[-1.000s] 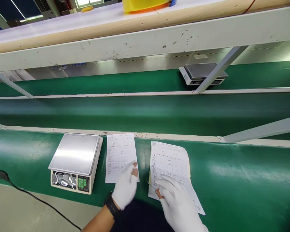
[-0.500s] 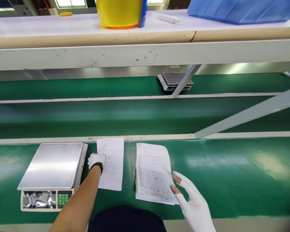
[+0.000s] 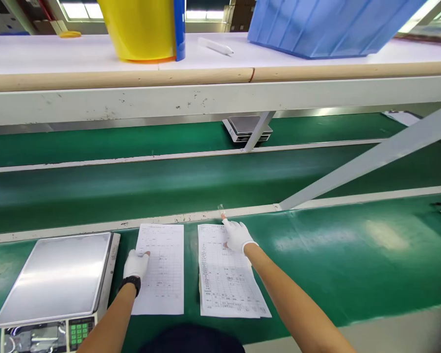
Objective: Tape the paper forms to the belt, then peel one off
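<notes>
Fingers of the gloved left hand [image 3: 135, 264] lie flat and open on a thin printed sheet [image 3: 159, 269] beside the steel-topped scale [image 3: 55, 279], while the right hand [image 3: 237, 235] pinches a small clear piece [image 3: 221, 210] above the second sheet [image 3: 228, 274] on smooth green belt [image 3: 353, 255], roomy rightward.

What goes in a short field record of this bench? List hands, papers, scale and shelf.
left hand: gloved, flat on the left sheet
right hand: gloved, on the top of the right sheet, a small clear thing at its fingertips
scale: left of both sheets, pan bare
surface: green belt
shelf: yellow bucket, blue bin
</notes>
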Motion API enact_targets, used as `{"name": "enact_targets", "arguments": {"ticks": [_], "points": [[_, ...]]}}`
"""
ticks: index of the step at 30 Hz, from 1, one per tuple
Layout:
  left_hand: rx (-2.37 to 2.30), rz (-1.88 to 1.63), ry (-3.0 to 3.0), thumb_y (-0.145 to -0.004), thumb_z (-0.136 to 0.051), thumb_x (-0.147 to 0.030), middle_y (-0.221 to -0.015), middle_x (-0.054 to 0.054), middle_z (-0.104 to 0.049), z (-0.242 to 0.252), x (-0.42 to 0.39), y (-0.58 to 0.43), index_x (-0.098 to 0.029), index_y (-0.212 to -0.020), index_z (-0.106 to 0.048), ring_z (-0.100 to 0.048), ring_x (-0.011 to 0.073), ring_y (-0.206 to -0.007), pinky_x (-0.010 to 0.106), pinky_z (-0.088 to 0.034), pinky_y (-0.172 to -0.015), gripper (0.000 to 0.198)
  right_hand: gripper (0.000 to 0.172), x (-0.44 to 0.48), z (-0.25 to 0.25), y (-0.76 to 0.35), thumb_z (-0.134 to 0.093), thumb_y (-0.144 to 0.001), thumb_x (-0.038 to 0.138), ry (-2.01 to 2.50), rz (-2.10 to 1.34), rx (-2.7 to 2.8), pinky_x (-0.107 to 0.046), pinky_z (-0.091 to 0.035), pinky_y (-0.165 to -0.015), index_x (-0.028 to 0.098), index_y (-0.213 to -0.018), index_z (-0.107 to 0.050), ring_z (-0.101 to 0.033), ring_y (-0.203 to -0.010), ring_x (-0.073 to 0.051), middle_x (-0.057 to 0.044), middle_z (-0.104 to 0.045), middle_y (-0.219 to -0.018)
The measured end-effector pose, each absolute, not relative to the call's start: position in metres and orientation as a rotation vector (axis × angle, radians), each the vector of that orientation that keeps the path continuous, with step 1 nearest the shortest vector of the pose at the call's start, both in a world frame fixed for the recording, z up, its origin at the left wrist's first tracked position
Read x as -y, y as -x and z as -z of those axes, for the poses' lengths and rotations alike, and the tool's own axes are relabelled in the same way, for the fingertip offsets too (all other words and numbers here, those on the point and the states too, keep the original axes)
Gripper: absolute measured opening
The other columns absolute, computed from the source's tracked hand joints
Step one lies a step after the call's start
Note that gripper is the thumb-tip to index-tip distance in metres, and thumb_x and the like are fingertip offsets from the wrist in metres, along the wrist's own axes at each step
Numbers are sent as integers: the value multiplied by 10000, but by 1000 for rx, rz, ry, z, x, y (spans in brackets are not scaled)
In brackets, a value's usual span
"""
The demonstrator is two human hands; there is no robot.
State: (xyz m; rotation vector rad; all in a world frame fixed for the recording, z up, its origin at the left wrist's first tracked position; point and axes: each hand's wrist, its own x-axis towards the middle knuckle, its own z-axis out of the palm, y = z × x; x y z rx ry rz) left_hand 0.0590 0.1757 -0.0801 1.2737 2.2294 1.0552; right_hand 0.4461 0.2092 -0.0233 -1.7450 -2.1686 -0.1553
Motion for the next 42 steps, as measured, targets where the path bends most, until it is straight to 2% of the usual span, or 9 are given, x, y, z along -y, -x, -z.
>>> {"name": "enact_targets", "arguments": {"ticks": [3,6,12,19,24,28,31,37,42], "points": [[-2164,-1029,-1248,-870,-475,-395,-1019,68,-625,86,-167,-59,-160,-940,-536,-577,223,-963,291,-435,-826,253,1044,-223,34,-447,-743,-624,140,1793,141,2182,-459,-246,-1043,96,-1527,-222,-486,-1108,-317,-146,-580,-1172],[-2085,-1035,-1242,-895,-425,-410,-1001,27,-626,95,-159,-60,-191,-972,-553,-576,173,-903,249,-440,-781,265,972,-219,51,-453,-716,-642,152,1828,53,2126,-418,-305,-972,72,-1499,-265,-501,-1076,-311,-143,-598,-1117],[-2031,-1025,-1343,-900,-430,-408,-966,36,-620,98,-165,-67,-171,-920,-537,-565,160,-864,228,-423,-752,260,798,-194,79,-461,-501,-816,118,1784,-309,1961,-273,-406,-896,214,-1527,-151,-575,-1066,-189,-83,-553,-1270],[-1932,-1035,-1472,-927,-417,-343,-1150,88,-592,75,-178,-84,-128,-1039,-555,-552,180,-1051,243,-414,-899,278,778,-147,64,-478,-505,-821,183,1625,-483,1800,-264,-429,-886,188,-1529,-183,-604,-868,-132,2,-657,-987],[-1703,-1084,-1615,-917,-441,-367,-1414,145,-412,51,-169,-114,-94,-1257,-499,-388,215,-1325,264,-328,-1075,440,780,-89,19,-474,-491,-788,220,1321,-572,2013,-250,-461,-735,171,-1522,-230,-561,-692,-109,43,-630,-826],[-1389,-1078,-1840,-904,-450,-471,-1196,133,-565,25,-141,-141,-85,-1077,-566,-531,192,-1085,256,-416,-929,439,837,-65,-11,-449,-536,-763,277,1224,-620,2000,-260,-460,-715,154,-1530,-225,-555,-689,-121,33,-637,-822],[-1160,-1043,-1949,-906,-425,-554,-1023,102,-610,8,-109,-151,-82,-987,-581,-551,157,-905,244,-444,-793,504,834,-64,-24,-433,-552,-765,309,1294,-470,1891,-277,-441,-733,148,-1525,-251,-543,-704,-143,30,-610,-751],[-813,-1124,-1876,-929,-399,-582,-1088,116,-579,-8,-56,-143,-71,-1069,-575,-547,173,-986,286,-454,-877,558,826,-58,-35,-421,-572,-760,274,1430,-301,1772,-302,-433,-811,206,-1525,-267,-570,-843,-185,-15,-623,-855],[-809,-1172,-1812,-922,-395,-603,-1059,112,-560,-8,-38,-146,-78,-1014,-534,-535,163,-954,275,-459,-854,551,819,-46,-40,-415,-566,-776,251,1460,-264,1758,-297,-427,-746,199,-1528,-247,-568,-759,-179,-9,-611,-788]]}}
